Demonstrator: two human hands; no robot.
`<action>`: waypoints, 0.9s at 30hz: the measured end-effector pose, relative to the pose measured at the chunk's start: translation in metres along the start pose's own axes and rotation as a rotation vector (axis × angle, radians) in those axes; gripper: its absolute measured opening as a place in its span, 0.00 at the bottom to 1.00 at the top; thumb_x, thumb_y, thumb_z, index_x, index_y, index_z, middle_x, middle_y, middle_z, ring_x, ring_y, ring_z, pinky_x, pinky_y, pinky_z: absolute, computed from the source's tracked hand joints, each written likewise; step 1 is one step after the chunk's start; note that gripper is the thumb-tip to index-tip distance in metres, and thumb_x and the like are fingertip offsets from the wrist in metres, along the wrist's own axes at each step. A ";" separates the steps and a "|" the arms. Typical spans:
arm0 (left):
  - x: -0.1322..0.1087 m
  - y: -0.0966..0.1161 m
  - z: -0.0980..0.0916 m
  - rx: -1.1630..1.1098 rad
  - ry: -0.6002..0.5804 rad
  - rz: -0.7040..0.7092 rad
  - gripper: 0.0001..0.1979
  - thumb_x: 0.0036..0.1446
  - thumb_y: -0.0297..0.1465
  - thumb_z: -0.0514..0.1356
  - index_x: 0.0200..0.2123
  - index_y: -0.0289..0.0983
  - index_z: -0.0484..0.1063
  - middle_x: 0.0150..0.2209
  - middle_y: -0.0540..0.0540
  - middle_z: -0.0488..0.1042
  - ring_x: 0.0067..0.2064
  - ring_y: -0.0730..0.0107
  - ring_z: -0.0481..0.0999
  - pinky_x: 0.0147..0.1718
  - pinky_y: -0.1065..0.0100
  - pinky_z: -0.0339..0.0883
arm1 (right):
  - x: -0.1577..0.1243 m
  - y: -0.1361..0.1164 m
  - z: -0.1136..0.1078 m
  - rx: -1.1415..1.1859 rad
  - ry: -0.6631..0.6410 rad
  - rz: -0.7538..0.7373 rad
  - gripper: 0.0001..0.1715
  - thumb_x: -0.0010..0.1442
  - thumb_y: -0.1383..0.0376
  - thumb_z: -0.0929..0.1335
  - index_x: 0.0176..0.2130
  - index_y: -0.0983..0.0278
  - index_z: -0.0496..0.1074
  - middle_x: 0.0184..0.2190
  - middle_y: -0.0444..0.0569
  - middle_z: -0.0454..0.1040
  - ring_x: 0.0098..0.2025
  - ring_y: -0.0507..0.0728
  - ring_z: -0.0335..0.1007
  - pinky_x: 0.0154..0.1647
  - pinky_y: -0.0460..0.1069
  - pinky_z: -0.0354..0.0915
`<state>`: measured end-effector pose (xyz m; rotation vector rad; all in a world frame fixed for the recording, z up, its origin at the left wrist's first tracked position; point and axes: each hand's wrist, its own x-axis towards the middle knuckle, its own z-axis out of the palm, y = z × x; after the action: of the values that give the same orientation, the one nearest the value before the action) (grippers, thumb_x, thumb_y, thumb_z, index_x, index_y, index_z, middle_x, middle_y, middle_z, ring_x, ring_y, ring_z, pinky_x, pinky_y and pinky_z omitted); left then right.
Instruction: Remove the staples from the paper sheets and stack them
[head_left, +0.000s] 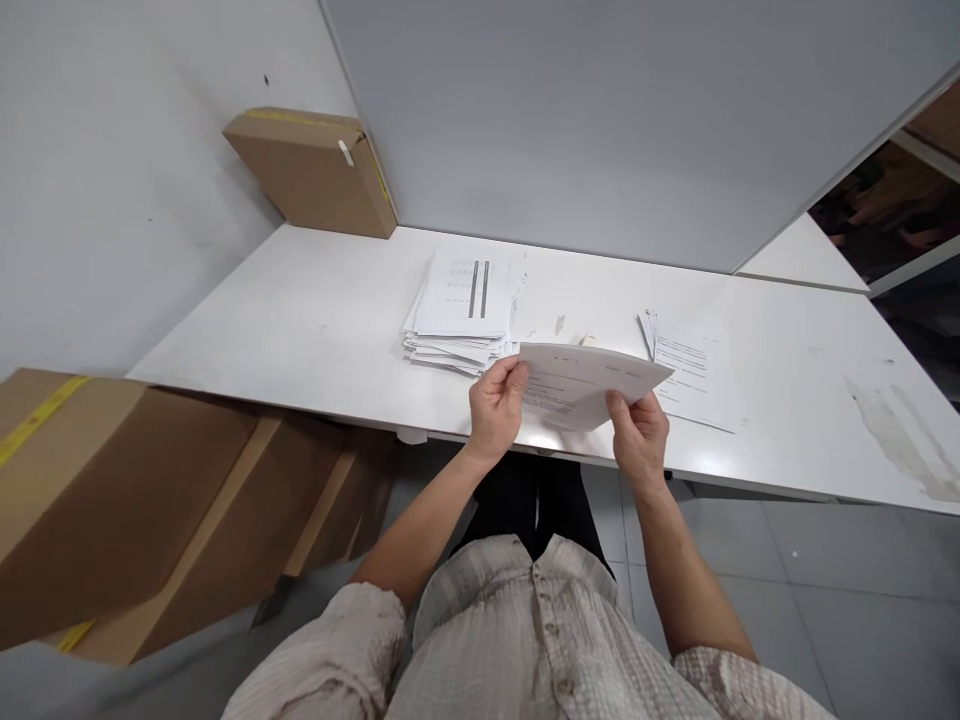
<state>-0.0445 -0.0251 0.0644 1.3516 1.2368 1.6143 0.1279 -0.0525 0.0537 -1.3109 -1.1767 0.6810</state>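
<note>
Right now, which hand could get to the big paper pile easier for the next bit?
Probably the left hand: it is closer to the big pile, while the right hand is nearer the smaller pile. Both hold paper, though.

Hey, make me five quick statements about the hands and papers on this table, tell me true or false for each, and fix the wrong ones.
1. The left hand and right hand both hold the printed paper. True.
2. The paper stack lies on the white table, to the left of the printed paper. True.
3. The right hand rests flat on the paper stack. False: it holds the printed paper.
4. A cardboard box stands toward the back of the white table, left of the paper stack. True.
5. The cardboard box is right of the printed paper. False: it is on the left; loose sheets lie on the right.
</note>
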 end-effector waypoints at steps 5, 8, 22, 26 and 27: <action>0.003 0.004 0.000 -0.014 -0.057 -0.072 0.14 0.57 0.42 0.56 0.30 0.38 0.74 0.21 0.52 0.66 0.26 0.74 0.65 0.27 0.72 0.62 | -0.008 -0.007 -0.008 -0.079 0.010 0.064 0.12 0.56 0.54 0.67 0.34 0.60 0.71 0.28 0.45 0.72 0.32 0.54 0.66 0.32 0.48 0.62; 0.000 -0.005 0.002 -0.025 -0.099 -0.157 0.15 0.57 0.42 0.56 0.35 0.37 0.75 0.24 0.51 0.69 0.28 0.74 0.68 0.29 0.72 0.64 | -0.015 -0.003 -0.012 -0.082 -0.030 0.206 0.14 0.54 0.53 0.68 0.33 0.61 0.70 0.27 0.45 0.72 0.30 0.54 0.65 0.28 0.47 0.61; -0.024 -0.056 0.017 0.213 -0.439 -0.426 0.10 0.53 0.32 0.59 0.38 0.38 0.77 0.35 0.46 0.79 0.35 0.67 0.77 0.36 0.66 0.72 | -0.024 0.042 -0.041 0.048 -0.061 0.677 0.19 0.48 0.53 0.71 0.36 0.63 0.71 0.29 0.49 0.77 0.30 0.59 0.72 0.29 0.51 0.67; -0.015 -0.055 0.031 0.196 -0.453 -0.431 0.08 0.53 0.31 0.60 0.36 0.38 0.78 0.36 0.45 0.79 0.37 0.65 0.78 0.37 0.65 0.73 | -0.019 0.046 -0.048 -0.079 -0.058 0.598 0.19 0.48 0.51 0.69 0.33 0.63 0.71 0.25 0.48 0.75 0.28 0.59 0.70 0.25 0.50 0.65; -0.014 -0.056 0.033 0.196 -0.456 -0.426 0.08 0.53 0.31 0.60 0.36 0.38 0.78 0.36 0.45 0.79 0.38 0.65 0.78 0.37 0.65 0.73 | -0.018 0.048 -0.050 -0.108 -0.055 0.584 0.19 0.48 0.51 0.69 0.33 0.63 0.71 0.23 0.47 0.74 0.27 0.59 0.69 0.24 0.50 0.64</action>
<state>-0.0133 -0.0125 0.0076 1.3597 1.3058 0.8518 0.1788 -0.0779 0.0099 -1.7592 -0.8776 1.0877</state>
